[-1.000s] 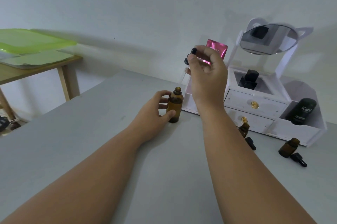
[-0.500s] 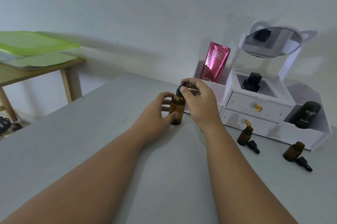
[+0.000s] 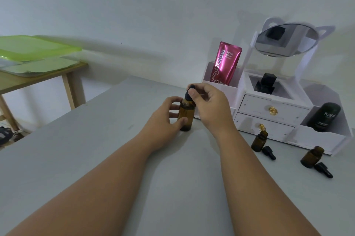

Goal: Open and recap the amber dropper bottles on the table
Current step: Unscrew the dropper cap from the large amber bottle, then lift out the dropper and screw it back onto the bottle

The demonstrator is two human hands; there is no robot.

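An amber dropper bottle [image 3: 186,115] stands upright on the grey table [image 3: 96,159]. My left hand [image 3: 163,120] grips its body from the left. My right hand [image 3: 210,105] pinches the black dropper cap [image 3: 189,92], which sits on the bottle's neck. To the right, two smaller amber bottles [image 3: 259,140] [image 3: 311,157] stand open, each with its black dropper cap [image 3: 269,152] [image 3: 323,170] lying on the table beside it.
A white vanity organizer [image 3: 269,109] with drawers and a tilted mirror [image 3: 284,41] stands at the back right, holding a pink pouch [image 3: 226,63], a black cube bottle [image 3: 266,84] and a dark tube [image 3: 324,116]. A wooden side table [image 3: 38,76] with green lids stands at left.
My right hand brought the dropper cap down from head height onto the bottle's neck. My left hand stayed on the bottle.
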